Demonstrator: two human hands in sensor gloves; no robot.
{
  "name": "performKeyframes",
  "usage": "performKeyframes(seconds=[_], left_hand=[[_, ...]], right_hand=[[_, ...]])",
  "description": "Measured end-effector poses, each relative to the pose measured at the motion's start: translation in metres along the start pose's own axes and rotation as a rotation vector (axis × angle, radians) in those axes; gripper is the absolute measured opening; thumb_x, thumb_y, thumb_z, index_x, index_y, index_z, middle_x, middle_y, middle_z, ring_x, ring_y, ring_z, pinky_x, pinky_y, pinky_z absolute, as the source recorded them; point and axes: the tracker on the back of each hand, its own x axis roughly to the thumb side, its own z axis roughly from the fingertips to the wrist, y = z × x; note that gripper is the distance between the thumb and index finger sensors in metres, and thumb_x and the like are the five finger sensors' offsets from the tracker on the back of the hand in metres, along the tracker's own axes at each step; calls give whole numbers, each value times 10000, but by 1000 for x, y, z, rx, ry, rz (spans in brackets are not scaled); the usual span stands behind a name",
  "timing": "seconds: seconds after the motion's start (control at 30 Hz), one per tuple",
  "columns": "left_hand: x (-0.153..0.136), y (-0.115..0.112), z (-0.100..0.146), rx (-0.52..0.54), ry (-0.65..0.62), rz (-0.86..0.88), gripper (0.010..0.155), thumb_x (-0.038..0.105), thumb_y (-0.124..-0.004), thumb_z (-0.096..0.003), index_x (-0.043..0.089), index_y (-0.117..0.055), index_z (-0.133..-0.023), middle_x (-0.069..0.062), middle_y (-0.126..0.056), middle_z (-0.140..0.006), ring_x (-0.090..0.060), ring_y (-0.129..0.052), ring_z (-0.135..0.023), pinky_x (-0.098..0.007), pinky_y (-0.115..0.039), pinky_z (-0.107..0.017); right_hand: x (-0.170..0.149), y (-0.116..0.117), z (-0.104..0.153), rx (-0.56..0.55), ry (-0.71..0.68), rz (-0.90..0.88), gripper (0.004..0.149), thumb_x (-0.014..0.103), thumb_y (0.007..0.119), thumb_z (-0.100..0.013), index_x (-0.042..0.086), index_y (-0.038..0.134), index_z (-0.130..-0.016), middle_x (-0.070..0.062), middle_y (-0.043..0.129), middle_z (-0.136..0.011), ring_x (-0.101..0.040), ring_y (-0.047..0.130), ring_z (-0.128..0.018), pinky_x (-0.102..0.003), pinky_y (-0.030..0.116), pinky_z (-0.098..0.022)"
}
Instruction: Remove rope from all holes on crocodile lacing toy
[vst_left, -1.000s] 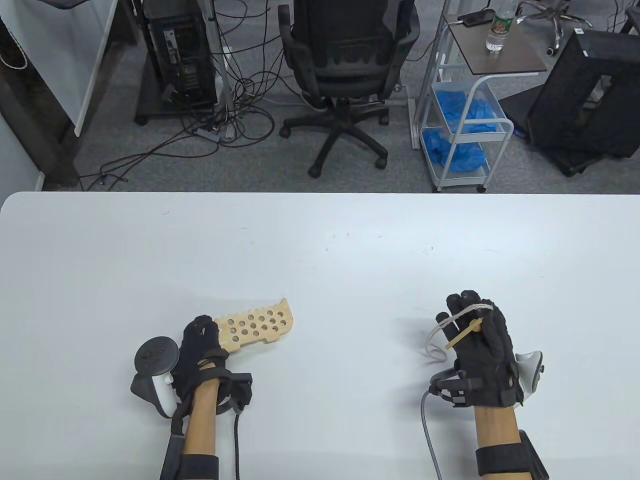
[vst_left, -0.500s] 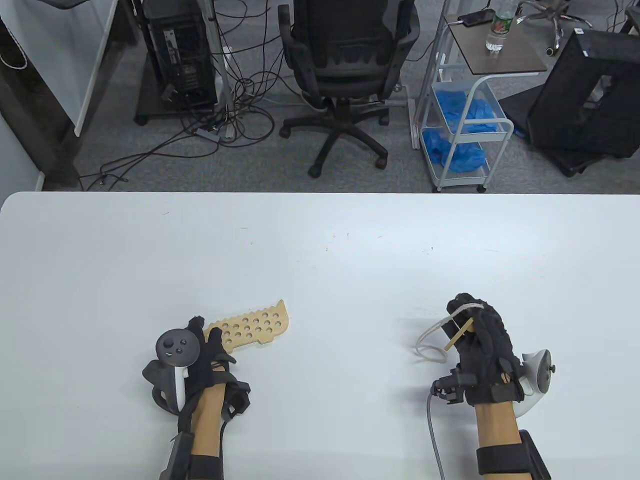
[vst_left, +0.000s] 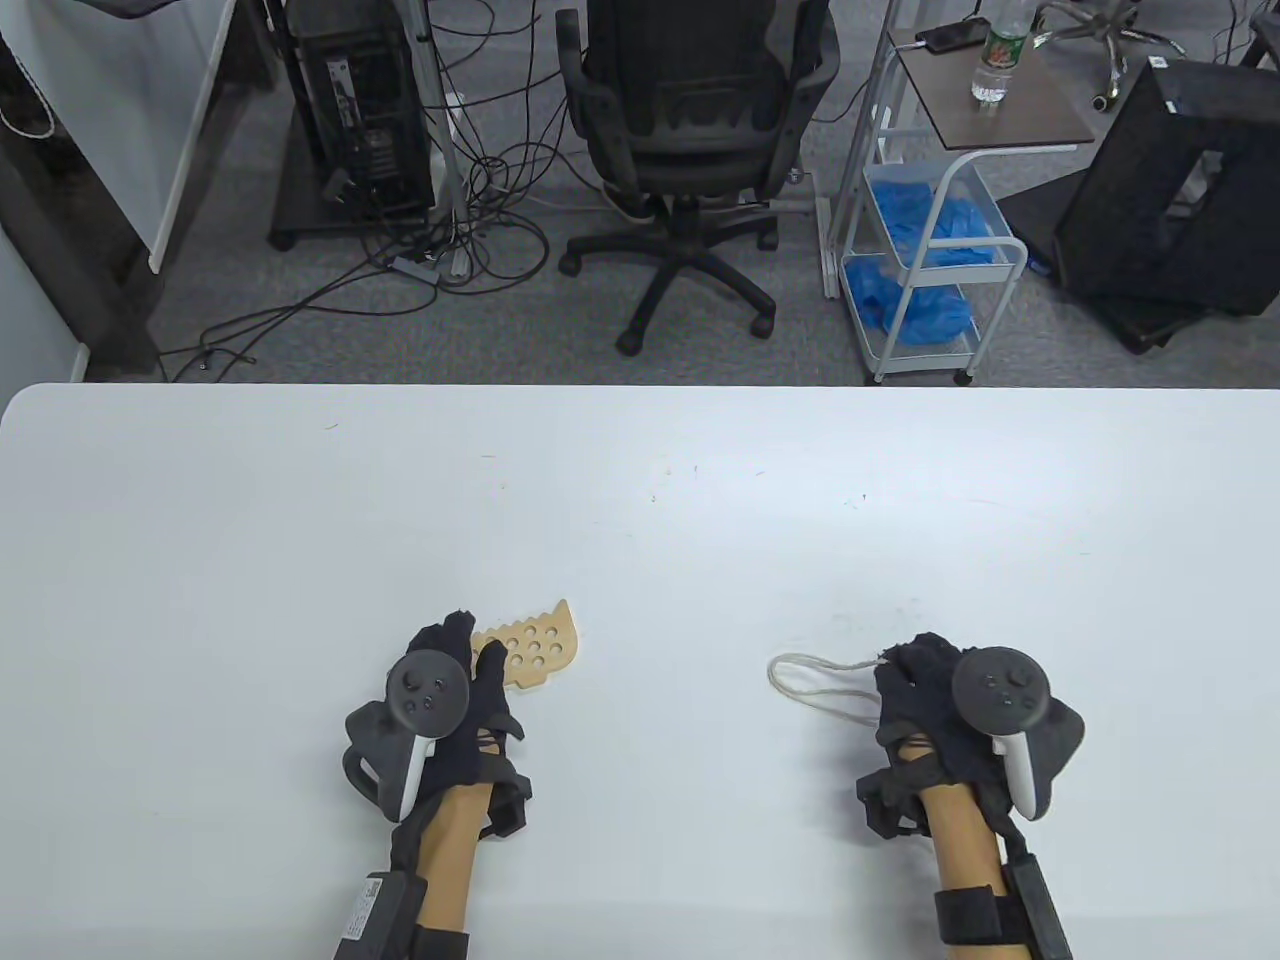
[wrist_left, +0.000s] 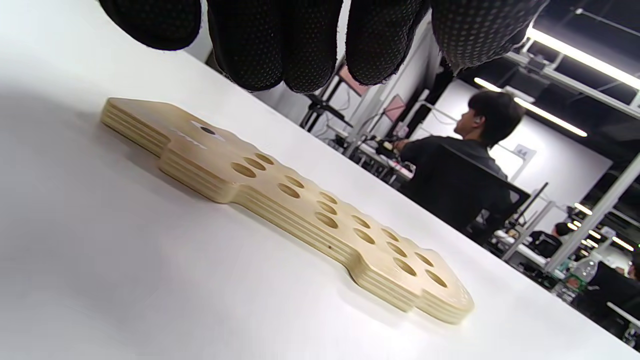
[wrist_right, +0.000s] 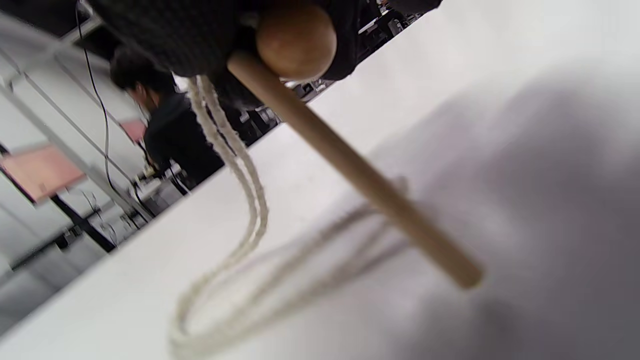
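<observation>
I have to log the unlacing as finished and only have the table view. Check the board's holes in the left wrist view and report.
Observer: Every hole showing on the crocodile board is bare; no rope runs through any of them.
Operator: Tell me whether the left hand is on it.
Observer: The left hand's fingertips hang above the board with a gap; it lies flat on the table.
Operator: Now say what the right hand has.
Observer: In the right wrist view the right hand holds the rope, a wooden stick and a wooden bead.
</observation>
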Motion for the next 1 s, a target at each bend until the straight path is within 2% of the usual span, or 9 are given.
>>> performKeyframes(seconds=[0.1,0.23,0.5,0.63,0.83,1.0], left_hand=[[4,-3,1,-18,-23,-23,624,533,-700,-496,281,-678,-1067,-140,-716,-1095,-358,-744,-913,-604,-667,-616],[3,-4,0,-25,-22,-20,624,530,-703,-495,275,-685,-1064,-142,-721,-1092,-361,-748,-910,-605,-670,-614],[2,-4,0,-36,-18,-11,622,527,-706,-494,275,-689,-1062,-147,-729,-1087,-365,-754,-905,-605,-673,-611],[5,-4,1,-44,-33,-4,624,528,-706,-493,274,-689,-1063,-145,-730,-1087,-366,-754,-906,-608,-671,-611],[18,3,7,-38,-100,-1,641,545,-694,-500,292,-641,-1086,-128,-700,-1110,-356,-725,-936,-614,-652,-633],[39,10,18,4,-239,-30,691,576,-692,-493,313,-565,-1119,-123,-637,-1152,-365,-652,-998,-663,-587,-671]], right_hand=[[2,14,-2,45,14,92,369,292,811,-416,161,839,-760,-177,608,-1068,-568,302,-996,-795,267,-632],[-3,24,-7,70,18,114,361,295,818,-414,194,851,-760,-177,586,-1086,-564,271,-1002,-793,252,-639],[-14,30,-12,104,67,57,354,302,831,-412,229,870,-756,-163,562,-1104,-559,254,-1010,-789,237,-652],[-13,31,-13,113,53,39,402,341,815,-419,230,844,-804,-168,532,-1114,-555,236,-1010,-788,231,-649],[-4,19,-8,46,-1,-105,512,413,782,-421,209,762,-890,-180,476,-1123,-549,202,-1009,-796,178,-630],[16,5,7,-66,-149,-162,641,491,762,-416,256,586,-986,-150,368,-1151,-520,188,-1032,-803,141,-630]])
